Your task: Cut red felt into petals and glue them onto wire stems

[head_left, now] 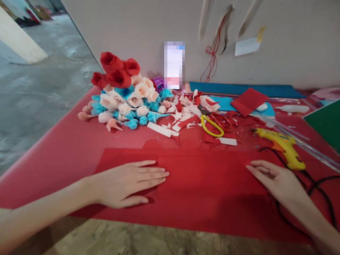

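A long sheet of red paper (127,156) lies along the front of the table. On its right part rests a smaller red rectangle of paper (204,177), nearly the same colour. My left hand (127,184) lies flat with fingers stretched out, its fingertips over the left edge of this smaller piece. My right hand (276,180) has thumb and forefinger closed on the right end of the smaller piece. The red-on-red edges are hard to make out there.
Crepe paper flowers (132,95) are heaped at the back left. Paper scraps (186,113), scissors (212,125) with a yellow handle and a yellow hot glue gun (284,143) with a black cord (322,193) lie behind the sheet. A phone (174,65) leans on the wall.
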Tool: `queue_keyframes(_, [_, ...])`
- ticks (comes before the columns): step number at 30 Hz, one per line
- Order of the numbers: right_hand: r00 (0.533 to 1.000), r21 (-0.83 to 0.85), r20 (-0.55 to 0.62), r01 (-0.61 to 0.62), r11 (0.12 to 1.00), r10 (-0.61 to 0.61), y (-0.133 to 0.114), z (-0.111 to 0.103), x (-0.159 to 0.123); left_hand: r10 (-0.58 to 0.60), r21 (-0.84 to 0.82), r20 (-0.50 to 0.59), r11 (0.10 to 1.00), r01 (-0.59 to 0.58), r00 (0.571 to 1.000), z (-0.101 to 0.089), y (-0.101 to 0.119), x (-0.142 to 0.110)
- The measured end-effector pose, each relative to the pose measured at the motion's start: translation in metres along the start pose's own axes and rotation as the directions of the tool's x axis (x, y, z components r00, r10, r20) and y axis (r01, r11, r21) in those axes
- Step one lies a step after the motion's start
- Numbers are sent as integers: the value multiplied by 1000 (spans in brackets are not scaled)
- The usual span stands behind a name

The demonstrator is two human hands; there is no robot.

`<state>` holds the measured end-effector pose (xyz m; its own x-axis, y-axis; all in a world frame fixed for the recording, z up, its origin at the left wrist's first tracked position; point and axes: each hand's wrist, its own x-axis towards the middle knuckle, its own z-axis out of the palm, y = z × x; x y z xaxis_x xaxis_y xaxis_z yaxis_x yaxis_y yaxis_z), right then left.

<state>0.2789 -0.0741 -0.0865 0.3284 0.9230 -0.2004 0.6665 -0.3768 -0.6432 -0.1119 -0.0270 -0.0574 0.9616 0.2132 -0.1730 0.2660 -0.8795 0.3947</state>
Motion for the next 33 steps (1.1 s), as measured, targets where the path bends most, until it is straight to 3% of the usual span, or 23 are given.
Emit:
queue_keyframes(12, [1000, -48, -24, -22, 999, 21, -8, -1, -2, 50, -18, -60, 999, -51, 997, 3, -13, -3])
queue_keyframes(18, [999, -53, -29, -47, 997, 45, -15, -2, -4, 87, -62, 38, 994, -85, 995, -4, -16, -4])
queue_keyframes(28, [996, -51, -47, -82, 995, 80, -10, 0, -3, 84, -206, 62, 976, -70, 995, -12, -7, -5])
queue_keyframes(30, [996, -39, -35, -87, 995, 85, -7, 0, -2, 68, -264, 27, 963, -58, 997, -14, -5, -7])
queue_keyframes(33, [996, -8, -33, -85, 996, 84, -3, 0, 0, 5, -288, -145, 956, -47, 989, -14, 0, -3])
